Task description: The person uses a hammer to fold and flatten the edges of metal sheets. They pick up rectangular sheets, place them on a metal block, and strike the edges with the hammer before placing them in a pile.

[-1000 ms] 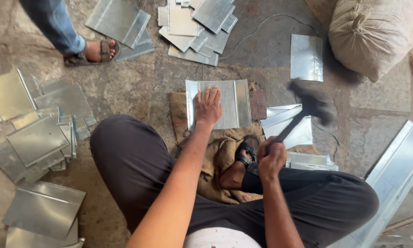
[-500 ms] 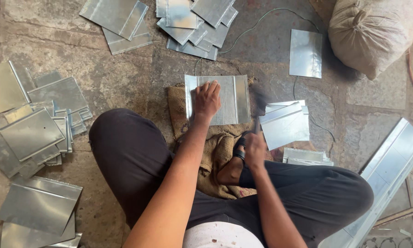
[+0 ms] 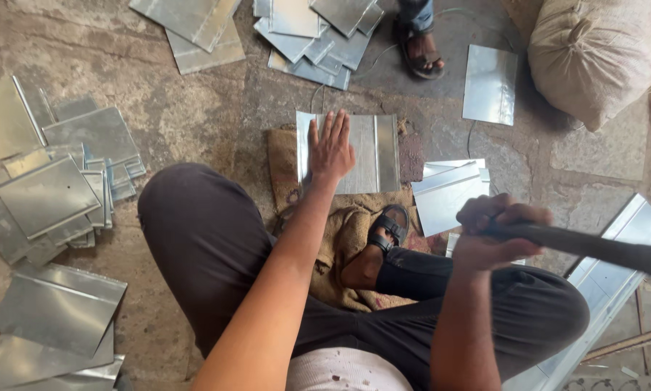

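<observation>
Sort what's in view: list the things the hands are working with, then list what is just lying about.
In use:
left hand pressed flat on the metal sheet
right hand closed round the dark handle
burlap cloth under the sheet

Lying about:
sheet piles at left
sheet pile at top
single sheet
tied sack
another person's sandalled foot

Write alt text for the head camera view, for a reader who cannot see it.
A person sitting on the floor presses the left hand flat on a metal sheet lying on burlap cloth, while the right hand grips a dark tool handle. Stacks of similar sheets lie around on the stone floor, with a stuffed sack and another person's sandalled foot beyond.
</observation>
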{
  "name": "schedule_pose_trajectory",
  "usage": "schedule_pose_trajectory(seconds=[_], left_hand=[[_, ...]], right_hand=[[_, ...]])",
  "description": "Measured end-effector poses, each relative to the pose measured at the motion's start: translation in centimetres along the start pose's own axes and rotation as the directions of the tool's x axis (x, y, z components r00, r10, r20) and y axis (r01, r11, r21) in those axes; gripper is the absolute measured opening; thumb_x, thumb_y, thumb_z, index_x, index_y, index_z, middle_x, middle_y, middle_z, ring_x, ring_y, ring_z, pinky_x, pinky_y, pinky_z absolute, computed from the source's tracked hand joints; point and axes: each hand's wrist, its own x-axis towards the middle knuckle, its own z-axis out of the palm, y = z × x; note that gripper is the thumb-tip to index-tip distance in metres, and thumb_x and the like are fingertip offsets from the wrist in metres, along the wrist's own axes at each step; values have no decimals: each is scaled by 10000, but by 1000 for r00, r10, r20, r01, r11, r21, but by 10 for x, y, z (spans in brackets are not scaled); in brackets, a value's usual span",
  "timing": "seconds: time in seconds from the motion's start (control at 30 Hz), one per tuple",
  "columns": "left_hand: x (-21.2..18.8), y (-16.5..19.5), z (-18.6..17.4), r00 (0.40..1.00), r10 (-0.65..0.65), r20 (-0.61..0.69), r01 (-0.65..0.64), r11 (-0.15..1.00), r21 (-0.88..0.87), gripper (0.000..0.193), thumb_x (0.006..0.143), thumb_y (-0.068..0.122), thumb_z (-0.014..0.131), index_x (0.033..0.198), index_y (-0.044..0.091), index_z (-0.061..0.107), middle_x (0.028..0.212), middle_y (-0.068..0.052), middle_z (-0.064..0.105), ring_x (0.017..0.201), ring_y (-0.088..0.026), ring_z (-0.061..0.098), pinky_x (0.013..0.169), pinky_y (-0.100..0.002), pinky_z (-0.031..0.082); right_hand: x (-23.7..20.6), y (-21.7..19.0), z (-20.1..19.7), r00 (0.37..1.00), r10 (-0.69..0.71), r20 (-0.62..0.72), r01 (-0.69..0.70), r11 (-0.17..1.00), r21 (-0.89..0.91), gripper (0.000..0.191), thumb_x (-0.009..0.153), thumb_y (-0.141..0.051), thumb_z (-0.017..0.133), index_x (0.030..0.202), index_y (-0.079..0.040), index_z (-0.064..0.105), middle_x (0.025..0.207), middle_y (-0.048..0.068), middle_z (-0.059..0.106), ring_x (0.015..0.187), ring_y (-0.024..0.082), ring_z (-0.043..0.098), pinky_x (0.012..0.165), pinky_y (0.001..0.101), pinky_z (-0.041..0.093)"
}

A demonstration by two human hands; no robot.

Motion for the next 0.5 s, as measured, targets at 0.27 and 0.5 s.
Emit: schedule_pose_trajectory(seconds=[0.27,0.5], left_hand=[[-3,2,-3,998,-6,66,5,1000,16,701,1018,348,376,1648,175,123,1735,34,78,1593,-183,79,1286,-517,-33],[-10,0,-2,998,13,63,-15,1000,17,699,1024,348,372,1649,181,107,1729,18,96,1582,-179,98,1287,-504,-13]], right_hand=[[-52,71,-14,768,617,171,-287,571,-769,422,1164,-336,367,921,-79,597,713,3,541,599,106,502,499,323,423],[-19,25,-6,775,629,61,-596,759,-264,386,1126,-450,419,979,-107,517,673,-38,458,467,47,372,366,219,280]])
